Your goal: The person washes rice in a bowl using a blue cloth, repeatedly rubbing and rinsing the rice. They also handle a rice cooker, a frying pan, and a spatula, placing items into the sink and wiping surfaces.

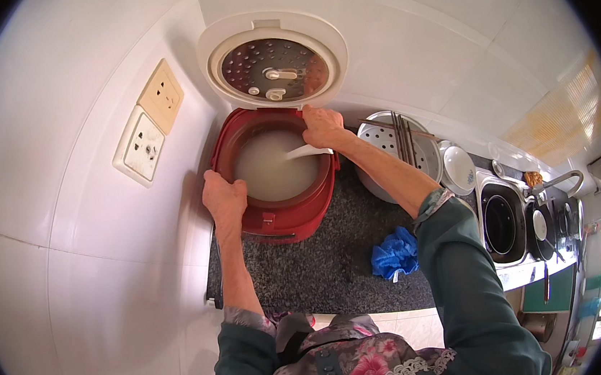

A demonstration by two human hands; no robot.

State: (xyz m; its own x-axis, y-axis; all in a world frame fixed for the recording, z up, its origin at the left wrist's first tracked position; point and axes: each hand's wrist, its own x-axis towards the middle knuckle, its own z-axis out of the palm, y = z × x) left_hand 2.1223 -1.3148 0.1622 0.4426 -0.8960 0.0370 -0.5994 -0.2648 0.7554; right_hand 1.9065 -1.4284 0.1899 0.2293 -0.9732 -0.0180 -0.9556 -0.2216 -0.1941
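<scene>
A red rice cooker stands on the dark speckled countertop, its white-rimmed lid raised against the wall. Cloudy whitish liquid fills much of the brown inner pot. My left hand grips the rim on the left side, thumb on the inner edge. At the back right, my right hand holds the opposite rim, its fingertips partly hidden. Just below that hand, a white spoon or rice paddle leans over the pot's edge with one end in the liquid.
Right of the cooker stands a perforated metal steamer pot with several chopsticks across it. Beyond are a white bowl and a sink. A blue cloth lies on the countertop. Wall sockets are at left.
</scene>
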